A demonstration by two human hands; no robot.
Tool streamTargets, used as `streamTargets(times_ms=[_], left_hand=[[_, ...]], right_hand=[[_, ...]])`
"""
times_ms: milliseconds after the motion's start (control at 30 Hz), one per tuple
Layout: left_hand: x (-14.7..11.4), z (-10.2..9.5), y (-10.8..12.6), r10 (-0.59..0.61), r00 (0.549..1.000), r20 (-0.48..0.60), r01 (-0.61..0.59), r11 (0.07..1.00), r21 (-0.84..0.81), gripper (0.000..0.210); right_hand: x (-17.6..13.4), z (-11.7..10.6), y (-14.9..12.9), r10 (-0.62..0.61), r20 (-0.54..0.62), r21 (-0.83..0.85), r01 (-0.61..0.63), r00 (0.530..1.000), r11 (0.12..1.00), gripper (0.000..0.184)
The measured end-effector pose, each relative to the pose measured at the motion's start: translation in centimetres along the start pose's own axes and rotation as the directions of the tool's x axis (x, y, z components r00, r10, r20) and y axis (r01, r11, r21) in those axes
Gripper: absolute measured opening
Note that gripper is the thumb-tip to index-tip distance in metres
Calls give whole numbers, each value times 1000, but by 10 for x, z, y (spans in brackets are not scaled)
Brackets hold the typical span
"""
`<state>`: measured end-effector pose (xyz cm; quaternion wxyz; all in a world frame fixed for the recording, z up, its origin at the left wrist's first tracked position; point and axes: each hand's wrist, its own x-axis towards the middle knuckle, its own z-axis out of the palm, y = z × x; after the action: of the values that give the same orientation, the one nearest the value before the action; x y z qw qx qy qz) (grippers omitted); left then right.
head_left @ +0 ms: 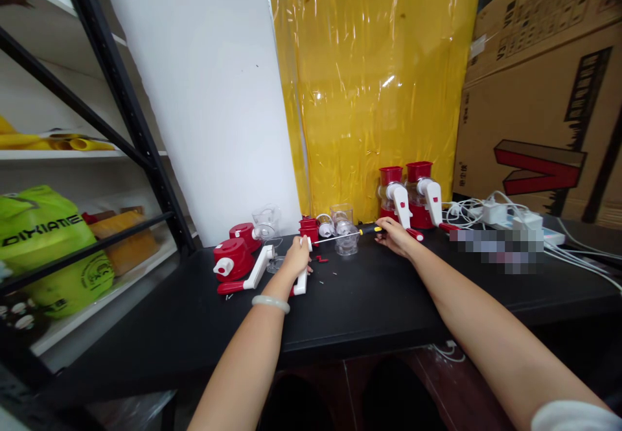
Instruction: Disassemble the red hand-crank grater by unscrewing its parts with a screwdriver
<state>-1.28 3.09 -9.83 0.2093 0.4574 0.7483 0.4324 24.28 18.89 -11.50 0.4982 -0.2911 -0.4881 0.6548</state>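
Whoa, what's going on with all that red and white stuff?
A person's right hand holds a screwdriver, its shaft pointing at a white part in their left hand. Two red-and-white machines stand toward the back right of the black table; red pieces sit further left.

Both arms (255, 353) stretched forward; left hand (297, 257) curled, apparently tight; right hand (394, 236) pinched, turned inward.
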Motion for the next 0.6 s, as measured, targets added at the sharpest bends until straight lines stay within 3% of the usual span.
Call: streamTargets(times_ms=[267,467,600], left_hand=[[2,1,-3,-7,1000,1,7,1000,28,42],[0,0,-1,-12,1000,3,12,1000,23,41],[0,0,0,-19,1000,-6,19,1000,11,40]], right_hand=[[0,-3,-2,-6,54,6,6,999,1000,21],[2,-2,0,-7,33,3,7,999,1000,22],[7,-4,6,14,-10,-134,-16,1000,991,34]])
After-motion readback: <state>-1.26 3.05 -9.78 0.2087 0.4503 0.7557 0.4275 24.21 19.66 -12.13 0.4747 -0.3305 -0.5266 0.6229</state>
